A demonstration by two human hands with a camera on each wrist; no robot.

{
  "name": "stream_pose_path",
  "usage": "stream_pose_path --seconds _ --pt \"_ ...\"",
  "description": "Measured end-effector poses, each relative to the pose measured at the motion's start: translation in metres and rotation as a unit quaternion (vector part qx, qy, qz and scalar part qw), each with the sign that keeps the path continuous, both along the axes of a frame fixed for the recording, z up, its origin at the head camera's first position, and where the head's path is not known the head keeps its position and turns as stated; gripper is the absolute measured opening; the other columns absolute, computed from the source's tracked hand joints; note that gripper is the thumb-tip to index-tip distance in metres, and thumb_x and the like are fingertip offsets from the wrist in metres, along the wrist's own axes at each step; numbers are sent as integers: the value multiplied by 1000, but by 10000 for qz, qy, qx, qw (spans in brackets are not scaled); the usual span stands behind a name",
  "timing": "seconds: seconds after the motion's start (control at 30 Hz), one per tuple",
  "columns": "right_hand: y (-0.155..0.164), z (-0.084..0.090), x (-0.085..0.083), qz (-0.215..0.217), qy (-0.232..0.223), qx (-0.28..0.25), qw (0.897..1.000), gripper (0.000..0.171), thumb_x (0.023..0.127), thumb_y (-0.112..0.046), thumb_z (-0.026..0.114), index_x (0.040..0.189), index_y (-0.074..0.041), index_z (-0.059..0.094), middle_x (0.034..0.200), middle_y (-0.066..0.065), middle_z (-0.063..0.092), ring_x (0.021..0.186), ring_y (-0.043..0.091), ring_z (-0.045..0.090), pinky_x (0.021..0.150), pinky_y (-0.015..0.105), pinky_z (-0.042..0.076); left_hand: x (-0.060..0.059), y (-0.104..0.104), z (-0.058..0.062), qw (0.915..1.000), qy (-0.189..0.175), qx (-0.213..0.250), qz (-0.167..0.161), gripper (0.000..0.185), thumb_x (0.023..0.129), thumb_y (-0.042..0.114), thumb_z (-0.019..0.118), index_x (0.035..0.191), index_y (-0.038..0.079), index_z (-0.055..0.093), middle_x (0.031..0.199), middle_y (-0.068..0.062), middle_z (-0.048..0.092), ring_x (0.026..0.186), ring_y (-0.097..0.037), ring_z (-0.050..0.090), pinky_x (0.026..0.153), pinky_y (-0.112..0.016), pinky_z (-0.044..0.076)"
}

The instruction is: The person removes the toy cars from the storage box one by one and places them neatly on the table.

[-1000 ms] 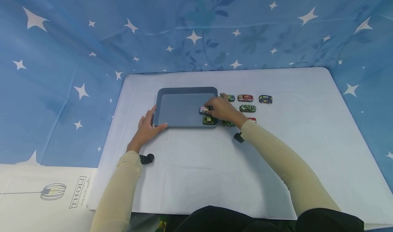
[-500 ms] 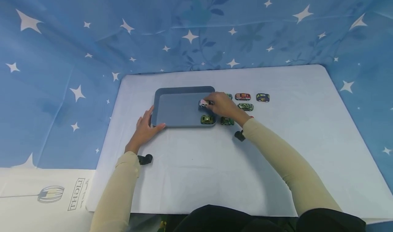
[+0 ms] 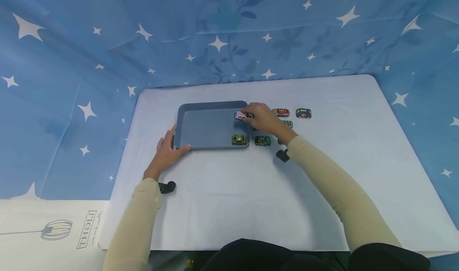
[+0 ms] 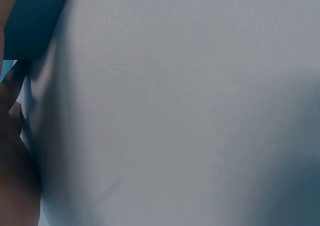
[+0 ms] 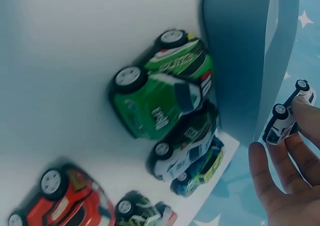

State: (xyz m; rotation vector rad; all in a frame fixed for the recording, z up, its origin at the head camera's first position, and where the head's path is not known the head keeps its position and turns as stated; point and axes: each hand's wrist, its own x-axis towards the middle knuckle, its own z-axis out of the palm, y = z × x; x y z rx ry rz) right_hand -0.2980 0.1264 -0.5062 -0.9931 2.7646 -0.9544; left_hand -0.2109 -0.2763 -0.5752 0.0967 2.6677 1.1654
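Note:
My right hand (image 3: 265, 117) pinches a white toy car (image 3: 239, 115) between thumb and fingertips, over the back right part of a grey-blue tray (image 3: 208, 127). In the right wrist view that white toy car (image 5: 289, 113) looks tilted, above the tray's rim. A yellow-green toy car (image 3: 239, 140) sits inside the tray at its front right corner. At the tray's front left corner rests my left hand (image 3: 165, 153), fingers extended along the left side and thumb at the front edge.
Several toy cars stand right of the tray: a green one (image 3: 263, 140), a red-orange one (image 3: 281, 112), a dark one (image 3: 303, 113) and a camouflage one (image 3: 287, 123). My right forearm partly covers others. A blue star-patterned cloth (image 3: 229, 32) borders the white table (image 3: 229, 207).
My right hand has carried the white toy car from beside the yellow-green car toward the tray's back right. The left hand stays at the tray's corner. The head view has shifted slightly.

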Motion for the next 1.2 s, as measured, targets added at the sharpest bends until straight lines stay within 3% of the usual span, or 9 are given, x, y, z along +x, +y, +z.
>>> stream_pose_path --seconds 0.23,0.43,0.67,0.8,0.97,1.2 --pt "14 0 1 -98 -99 141 9998 32 100 -2 76 132 5 73 120 19 73 104 30 70 86 46 59 0 0 -1 10000 3 6 -17 105 99 59 71 174 31 3 179 -10 8 164 -30 -5 129 -53 -9" --pt "31 3 4 -213 -185 188 9994 31 100 -1 76 131 3 74 120 16 73 111 31 69 95 46 58 -1 0 -1 10000 -16 -21 -49 106 99 59 71 174 31 3 179 -10 9 164 -30 -6 129 -55 -9" --pt "50 4 9 -341 -152 166 9992 32 99 0 76 131 5 73 118 17 74 102 30 69 83 46 58 1 -5 1 10000 20 -29 -19 107 99 58 72 175 29 2 179 -11 7 164 -32 -7 129 -56 -9" --pt "63 1 9 -377 -64 191 9991 31 98 1 77 129 6 74 117 19 74 103 33 70 86 48 59 4 -8 0 10000 -60 -5 39 106 99 58 71 174 31 1 180 -10 6 164 -32 -8 128 -59 -8" --pt "86 -1 12 -653 -136 306 9973 33 99 -1 77 131 5 73 120 20 74 106 34 70 88 51 58 4 -6 2 9999 -145 54 30 106 99 58 71 174 33 0 180 -9 3 164 -32 -12 128 -61 -8" --pt "119 -4 19 -1205 -595 508 9896 35 101 -2 74 134 7 71 126 24 72 112 37 68 91 54 56 -1 0 0 9999 -78 42 -67 106 100 56 71 175 28 1 180 -11 5 164 -33 -9 128 -57 -10"
